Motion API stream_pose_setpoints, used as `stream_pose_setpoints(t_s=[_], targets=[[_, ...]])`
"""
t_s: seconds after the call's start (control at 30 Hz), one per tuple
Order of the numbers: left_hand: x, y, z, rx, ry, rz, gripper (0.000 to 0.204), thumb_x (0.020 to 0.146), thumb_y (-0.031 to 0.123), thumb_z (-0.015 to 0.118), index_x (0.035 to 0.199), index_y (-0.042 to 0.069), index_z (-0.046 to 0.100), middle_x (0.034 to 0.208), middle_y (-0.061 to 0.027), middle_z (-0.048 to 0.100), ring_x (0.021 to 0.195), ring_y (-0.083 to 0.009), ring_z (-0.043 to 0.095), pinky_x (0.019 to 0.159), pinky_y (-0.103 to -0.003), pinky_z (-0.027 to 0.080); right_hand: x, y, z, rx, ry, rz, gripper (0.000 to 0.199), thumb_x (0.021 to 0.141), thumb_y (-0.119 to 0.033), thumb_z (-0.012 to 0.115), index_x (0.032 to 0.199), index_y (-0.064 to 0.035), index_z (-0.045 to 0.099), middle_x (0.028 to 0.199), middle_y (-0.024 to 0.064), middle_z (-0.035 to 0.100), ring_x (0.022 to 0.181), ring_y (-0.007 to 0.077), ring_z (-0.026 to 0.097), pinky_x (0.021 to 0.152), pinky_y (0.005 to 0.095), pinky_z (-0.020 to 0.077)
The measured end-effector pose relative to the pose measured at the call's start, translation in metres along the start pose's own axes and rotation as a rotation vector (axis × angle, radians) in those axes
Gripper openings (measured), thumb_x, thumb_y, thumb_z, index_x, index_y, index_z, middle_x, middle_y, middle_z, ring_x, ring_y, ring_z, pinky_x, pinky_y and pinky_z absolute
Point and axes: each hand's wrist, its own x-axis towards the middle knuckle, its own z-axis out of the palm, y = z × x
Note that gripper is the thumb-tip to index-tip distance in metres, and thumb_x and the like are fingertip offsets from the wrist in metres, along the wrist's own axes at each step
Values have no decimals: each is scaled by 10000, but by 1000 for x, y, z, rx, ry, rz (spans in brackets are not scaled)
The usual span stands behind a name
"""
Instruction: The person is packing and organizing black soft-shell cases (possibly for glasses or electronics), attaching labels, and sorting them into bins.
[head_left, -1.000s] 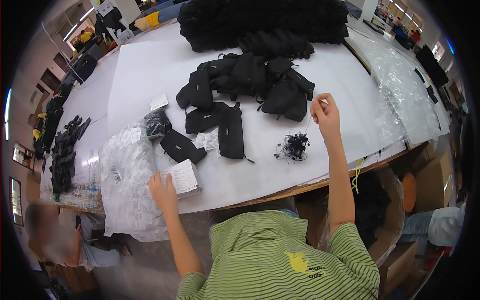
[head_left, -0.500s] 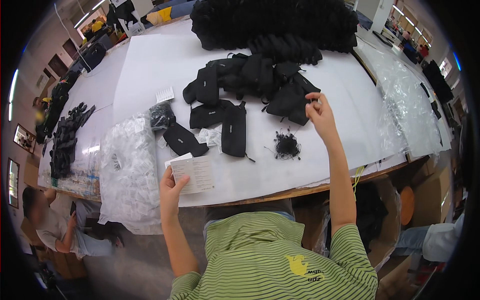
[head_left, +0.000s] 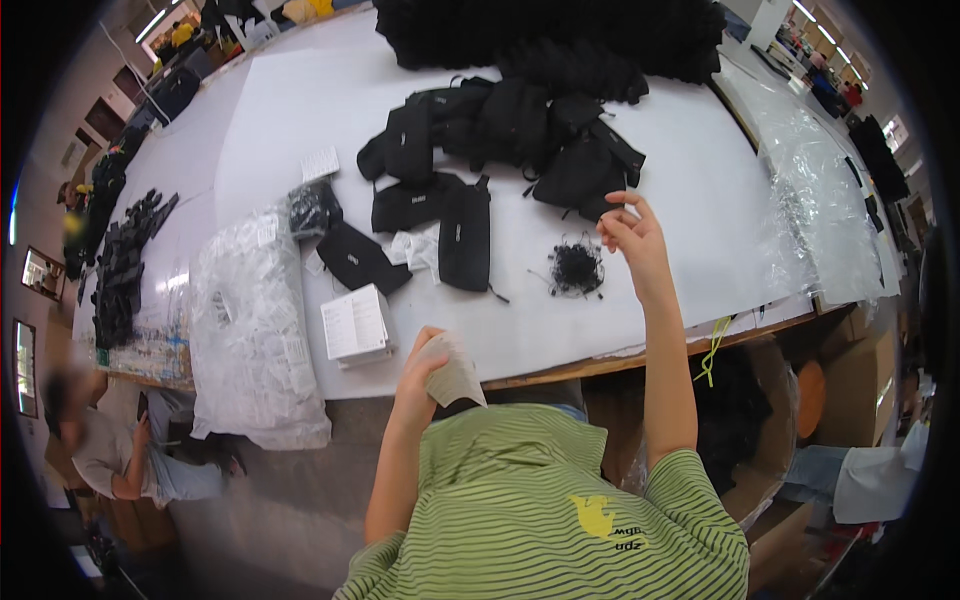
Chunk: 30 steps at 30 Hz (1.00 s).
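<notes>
My left hand (head_left: 415, 385) grips a thin white printed card (head_left: 455, 372), bent and slightly blurred, close to my shirt at the table's front edge. Left of it, a stack of similar white cards (head_left: 357, 328) lies on the table. My right hand (head_left: 635, 240) is raised over the table with thumb and index finger pinched; whatever is between them is too small to make out. Beside that hand lies a tangled heap of thin black strings (head_left: 576, 268) with small ends. Farther back, several black fabric pouches (head_left: 465, 235) lie in a loose pile.
A large clear bag of white packets (head_left: 250, 340) lies at the left front, near a small bag of black items (head_left: 314, 208). A big black heap (head_left: 550, 35) stands at the back. Clear plastic sheeting (head_left: 815, 190) covers the right side. Someone sits at lower left (head_left: 120, 440).
My left hand has moved right and toward me with one card, leaving the card stack uncovered on the table. My right hand has shifted slightly, its fingers pinched closer together. The view has shifted a little.
</notes>
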Motion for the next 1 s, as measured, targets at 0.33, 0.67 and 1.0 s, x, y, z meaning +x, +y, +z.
stream_pose_setpoints(t_s=[0.33, 0.67, 1.0], targets=[[7, -6, 39, 408, 11, 18, 519, 811, 214, 720, 1171, 94, 367, 950, -59, 544, 762, -106, 545, 636, -243, 450, -79, 35, 68, -62, -196, 80, 378, 829, -4, 631, 1184, -55, 512, 805, 43, 647, 632, 51, 519, 578, 184, 400], [3, -12, 40, 339, 45, 157, 272, 863, 130, 652, 1118, 38, 630, 1011, -34, 537, 905, -116, 554, 820, -236, 438, -122, 44, 97, -256, -212, -145, 416, 812, 38, 624, 1202, -65, 527, 761, 20, 607, 620, 62, 522, 601, 212, 435], [0, -14, 42, 640, 124, 287, 263, 884, 83, 632, 1139, 21, 614, 1011, -47, 643, 931, -119, 603, 844, -261, 480, -123, 44, 97, -333, -202, -231, 437, 792, 78, 595, 1201, -60, 526, 724, 31, 573, 627, 107, 552, 616, 236, 456]])
